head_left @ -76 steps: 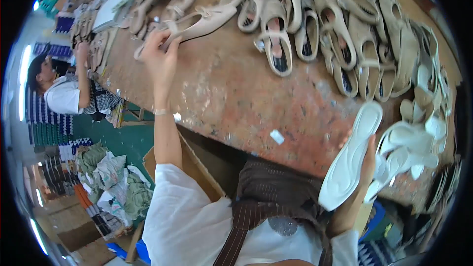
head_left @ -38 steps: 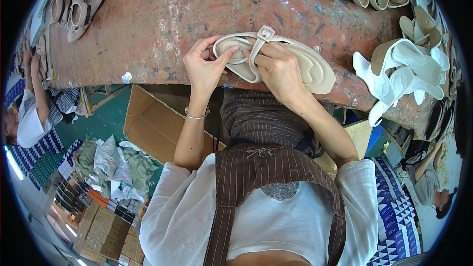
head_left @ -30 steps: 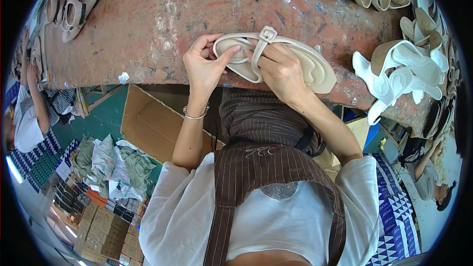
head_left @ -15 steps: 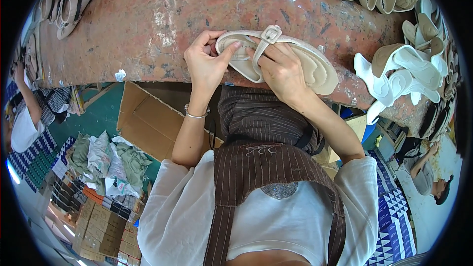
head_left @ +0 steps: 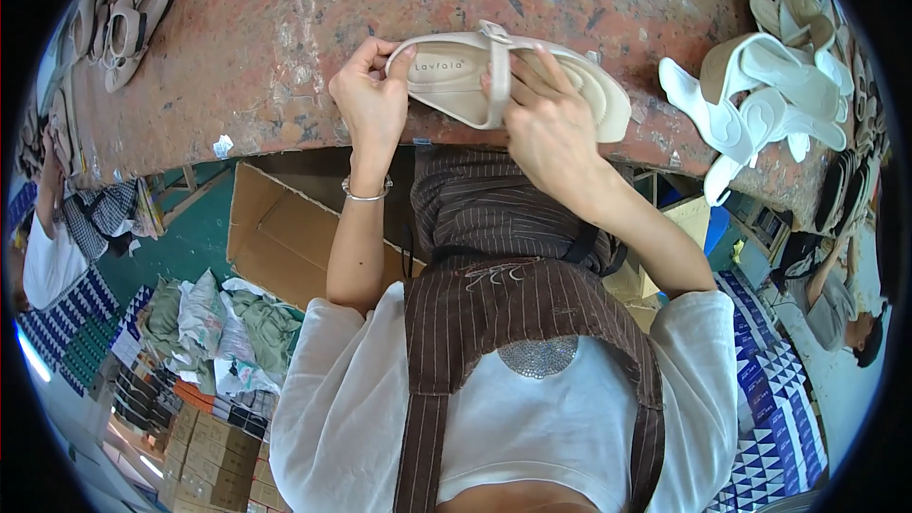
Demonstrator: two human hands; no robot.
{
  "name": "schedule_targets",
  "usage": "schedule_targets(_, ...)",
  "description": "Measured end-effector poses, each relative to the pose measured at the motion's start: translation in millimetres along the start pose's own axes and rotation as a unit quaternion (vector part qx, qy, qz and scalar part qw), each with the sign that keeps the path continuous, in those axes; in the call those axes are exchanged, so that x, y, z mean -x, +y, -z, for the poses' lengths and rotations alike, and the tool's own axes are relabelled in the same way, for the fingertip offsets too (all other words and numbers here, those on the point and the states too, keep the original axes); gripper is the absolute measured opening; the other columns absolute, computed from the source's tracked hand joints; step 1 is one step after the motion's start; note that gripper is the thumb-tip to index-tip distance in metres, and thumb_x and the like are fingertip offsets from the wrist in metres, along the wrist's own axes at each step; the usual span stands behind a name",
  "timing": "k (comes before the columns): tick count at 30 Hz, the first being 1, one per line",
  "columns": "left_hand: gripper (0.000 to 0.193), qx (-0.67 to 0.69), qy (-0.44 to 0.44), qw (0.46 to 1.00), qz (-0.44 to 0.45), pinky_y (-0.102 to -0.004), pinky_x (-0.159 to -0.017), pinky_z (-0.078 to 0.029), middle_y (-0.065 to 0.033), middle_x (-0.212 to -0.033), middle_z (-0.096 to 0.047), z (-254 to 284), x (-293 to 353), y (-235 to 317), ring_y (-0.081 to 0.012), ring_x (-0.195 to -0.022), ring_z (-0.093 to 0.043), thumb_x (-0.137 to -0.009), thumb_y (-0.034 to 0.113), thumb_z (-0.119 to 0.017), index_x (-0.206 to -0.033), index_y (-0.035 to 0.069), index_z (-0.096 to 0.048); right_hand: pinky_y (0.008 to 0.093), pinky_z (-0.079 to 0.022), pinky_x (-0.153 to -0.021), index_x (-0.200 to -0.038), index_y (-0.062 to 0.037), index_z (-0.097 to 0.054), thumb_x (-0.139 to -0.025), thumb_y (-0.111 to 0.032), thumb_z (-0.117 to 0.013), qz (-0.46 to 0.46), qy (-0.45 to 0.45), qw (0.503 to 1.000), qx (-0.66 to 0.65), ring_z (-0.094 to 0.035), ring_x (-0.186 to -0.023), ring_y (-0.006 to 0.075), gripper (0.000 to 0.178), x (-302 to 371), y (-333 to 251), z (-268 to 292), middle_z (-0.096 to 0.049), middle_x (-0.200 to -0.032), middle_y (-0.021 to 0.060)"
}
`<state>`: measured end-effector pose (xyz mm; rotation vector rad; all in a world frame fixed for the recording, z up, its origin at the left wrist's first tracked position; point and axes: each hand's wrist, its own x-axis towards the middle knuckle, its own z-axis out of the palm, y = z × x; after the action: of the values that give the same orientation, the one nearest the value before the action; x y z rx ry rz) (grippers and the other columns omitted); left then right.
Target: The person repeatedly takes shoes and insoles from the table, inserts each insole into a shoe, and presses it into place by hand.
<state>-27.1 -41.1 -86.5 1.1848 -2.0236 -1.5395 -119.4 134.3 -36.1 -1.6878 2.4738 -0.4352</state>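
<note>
A beige sandal with a buckled strap lies tilted above the near edge of the worktable, its toe end to the right. My left hand is closed on its heel end, with the thumb on the footbed. My right hand is at the strap. Its fingers lie on the front of the footbed, and a fingertip shows on the heel side of the strap, so the hand is around it. The palm side of the right hand and the sole are hidden.
On the red, scuffed worktable, white insole pieces are piled at the right. Sandals stand at the far right and far left. Below are an open cardboard box and a heap of cloth. Other people work at both sides.
The sandal and both hands sit slightly farther up and left in view. My left thumb has drawn back toward the heel rim, and my right fingers have straightened over the front footbed.
</note>
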Motion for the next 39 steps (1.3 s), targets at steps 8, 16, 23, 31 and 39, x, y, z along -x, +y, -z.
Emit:
schedule_targets(8,0.015,-0.137,-0.072,0.987,-0.039,-0.0384,-0.047,-0.042,-0.0145,-0.055,-0.056,-14,57,14,-0.0239,-0.046,-0.056,-0.088,0.009,-0.065,-0.080,0.001,-0.055,0.0570,-0.031,-0.111,-0.096,-0.0067,-0.074,-0.080,-0.004,-0.064,-0.178,0.293,0.939,0.035,-0.064,-0.110,0.0311,0.019,4,52,9,-0.071,-0.106,0.0161)
schedule_targets(16,0.035,-0.258,-0.120,0.889,-0.360,-0.0413,-0.086,-0.050,-0.0116,-0.108,-0.061,-61,127,44,-0.0308,-0.109,-0.057,-0.076,0.028,-0.078,-0.100,0.005,-0.065,0.0370,-0.052,-0.087,-0.098,-0.0009,-0.064,-0.073,0.001,-0.072,-0.206,0.231,0.902,-0.300,-0.061,-0.112,0.0316,0.027,7,72,41,-0.064,-0.115,0.0161)
schedule_targets(23,0.063,-0.355,-0.200,0.831,-0.379,-0.0612,-0.114,-0.023,-0.0176,-0.141,-0.049,-92,109,18,-0.0353,-0.139,-0.037,-0.088,0.033,-0.059,-0.142,0.003,-0.045,0.0537,-0.031,-0.113,-0.106,-0.0005,-0.058,-0.072,0.002,-0.063,-0.123,0.137,0.979,-0.090,-0.054,-0.128,0.0355,0.035,57,14,0,-0.061,-0.128,0.0208)
schedule_targets(31,0.053,-0.358,-0.168,0.842,-0.366,-0.0578,-0.107,-0.034,-0.0201,-0.129,-0.056,-93,113,11,-0.0367,-0.130,-0.046,-0.082,0.018,-0.067,-0.129,-0.004,-0.055,0.0495,-0.032,-0.114,-0.096,0.0024,-0.060,-0.078,-0.003,-0.057,-0.130,0.165,0.977,0.036,-0.062,-0.097,0.0302,0.020,-10,42,-5,-0.062,-0.091,0.0135)
schedule_targets(39,0.048,-0.338,-0.176,0.852,-0.359,-0.0597,-0.103,-0.034,-0.0197,-0.131,-0.054,-95,112,10,-0.0375,-0.131,-0.043,-0.085,0.017,-0.064,-0.128,-0.002,-0.057,0.0497,-0.027,-0.117,-0.112,0.0079,-0.057,-0.079,-0.001,-0.057,-0.170,0.120,0.978,-0.032,-0.063,-0.105,0.0352,0.034,-4,43,-19,-0.063,-0.101,0.0233)
